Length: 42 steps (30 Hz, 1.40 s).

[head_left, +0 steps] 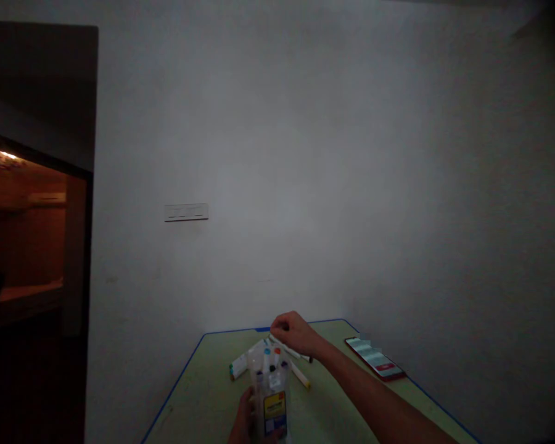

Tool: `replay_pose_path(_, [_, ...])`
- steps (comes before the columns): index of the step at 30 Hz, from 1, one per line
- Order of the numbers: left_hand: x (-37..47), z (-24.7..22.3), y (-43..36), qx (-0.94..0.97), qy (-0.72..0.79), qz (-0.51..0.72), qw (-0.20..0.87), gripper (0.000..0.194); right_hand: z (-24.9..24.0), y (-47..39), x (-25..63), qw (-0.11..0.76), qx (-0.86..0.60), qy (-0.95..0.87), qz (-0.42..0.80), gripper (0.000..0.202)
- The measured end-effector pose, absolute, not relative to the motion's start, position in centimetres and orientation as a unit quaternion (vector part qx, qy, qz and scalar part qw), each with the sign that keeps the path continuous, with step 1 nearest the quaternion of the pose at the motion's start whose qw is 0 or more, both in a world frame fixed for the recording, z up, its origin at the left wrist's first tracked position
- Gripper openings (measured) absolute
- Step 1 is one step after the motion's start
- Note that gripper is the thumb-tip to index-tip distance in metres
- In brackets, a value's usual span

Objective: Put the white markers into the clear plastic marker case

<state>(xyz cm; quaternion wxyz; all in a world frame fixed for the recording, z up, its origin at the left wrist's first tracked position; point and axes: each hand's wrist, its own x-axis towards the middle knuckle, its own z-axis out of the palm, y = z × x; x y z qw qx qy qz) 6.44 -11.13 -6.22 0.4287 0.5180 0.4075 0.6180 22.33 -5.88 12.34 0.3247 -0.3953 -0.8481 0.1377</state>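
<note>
Gripping the probably light, bendy case (274,401) low suited the left hand (243,412); the right hand (295,333) I couldn't read.

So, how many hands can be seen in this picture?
2. The left hand, partly hidden, holds the clear marker container; the right hand is near loose markers on the table.

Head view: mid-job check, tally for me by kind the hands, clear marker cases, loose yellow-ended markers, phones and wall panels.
Hands: 2 (left hand, right hand)
Clear marker case: 1
Loose yellow-ended marker: 1
Phone: 1
Wall panel: 1
Total: 6
</note>
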Motion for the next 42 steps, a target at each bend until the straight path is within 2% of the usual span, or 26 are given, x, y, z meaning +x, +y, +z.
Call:
replay_pose_path(2, [6.6, -6.2, -11.4, 0.520, 0.402, 0.612, 0.439, 0.100, 10.1, -4.8, 23.5, 0.336, -0.456, -0.817, 0.106, 0.026])
replay_pose_path(6, [6.5, -6.2, -11.7, 0.534, 0.380, 0.610, 0.446, 0.100, 3.5, -3.9, 25.0, 0.289, -0.559, -0.774, 0.069, 0.017])
replay_pose_path(9, [6.4, -6.3, -11.8, 0.536, 0.389, 0.611, 0.432, 0.099, -0.7, -4.1, 25.2, 0.263, -0.585, -0.765, 0.061, 0.013])
replay_pose_path(12, [6.5, -6.2, -11.9, 0.541, 0.392, 0.610, 0.428, 0.098, -2.3, -4.0, 25.3, 0.267, -0.594, -0.757, 0.053, 0.013])
replay_pose_path(16, [6.7, -6.0, -12.1, 0.529, 0.387, 0.616, 0.438, 0.099, -0.3, -2.4, 26.6, 0.349, -0.587, -0.729, 0.054, 0.015])
replay_pose_path(20, [6.7, -6.0, -12.1, 0.525, 0.383, 0.614, 0.449, 0.098, 5.0, -1.8, 28.3, 0.471, -0.536, -0.698, 0.066, 0.030])
replay_pose_path(22, [6.7, -6.0, -12.1, 0.518, 0.384, 0.616, 0.452, 0.099, 8.0, -2.6, 28.7, 0.609, -0.434, -0.651, 0.131, 0.033])
replay_pose_path(23, [6.7, -6.0, -12.1, 0.516, 0.384, 0.619, 0.450, 0.099, 9.5, -3.4, 28.7, 0.640, -0.390, -0.639, 0.174, 0.035])
replay_pose_path(27, [6.8, -5.6, -12.4, 0.520, 0.387, 0.626, 0.433, 0.095, 14.2, -6.7, 28.2, 0.683, -0.279, -0.612, 0.284, 0.038])
replay_pose_path(30, [7.0, -5.2, -12.6, 0.509, 0.386, 0.633, 0.437, 0.092, 15.7, -7.8, 27.8, 0.673, -0.258, -0.623, 0.303, 0.036])
replay_pose_path(33, [7.0, -5.2, -12.6, 0.506, 0.383, 0.630, 0.448, 0.095, 15.1, -7.1, 27.3, 0.634, -0.288, -0.660, 0.284, 0.029])
replay_pose_path(42, [6.3, -6.7, -11.5, 0.527, 0.374, 0.625, 0.439, 0.098, 5.0, -4.3, 24.8, 0.457, -0.440, -0.759, 0.147, 0.026])
